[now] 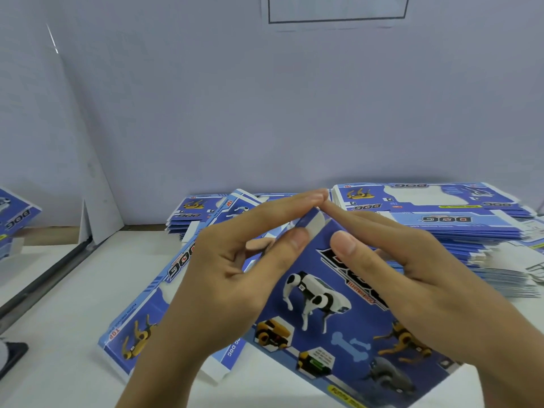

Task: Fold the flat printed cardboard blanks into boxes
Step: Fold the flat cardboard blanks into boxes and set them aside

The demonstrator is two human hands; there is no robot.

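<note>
Fingers (282,207) of the left hand (217,278) lie long and almost straight along the top fold of the blue cardboard blank (321,307), and the thumb presses on its printed face. The right hand (412,278) does the same from the other side: straight fingers on top, thumb flat on the face. The tips of both hands meet at the peak of the fold, like a little roof. Neither hand curls round the card; they press it.

This blank is thin, smooth and shiny. It is half bent, with one side sloping down toward the person. It shows a white toy dog, yellow toy dogs, a grey one and pale blue bones. It rests on the white worktop (59,334).

Just left of the blank, partly under it, lies another blank (138,328) with a yellow dog and the word TOP.

Behind the blank sit two stacks of flat blanks, a small stack (191,216) to the left and a big stack (459,222) to the right. Their thin edges look like many stripes.

Farther behind stands a plain, pale wall (265,113).
</note>
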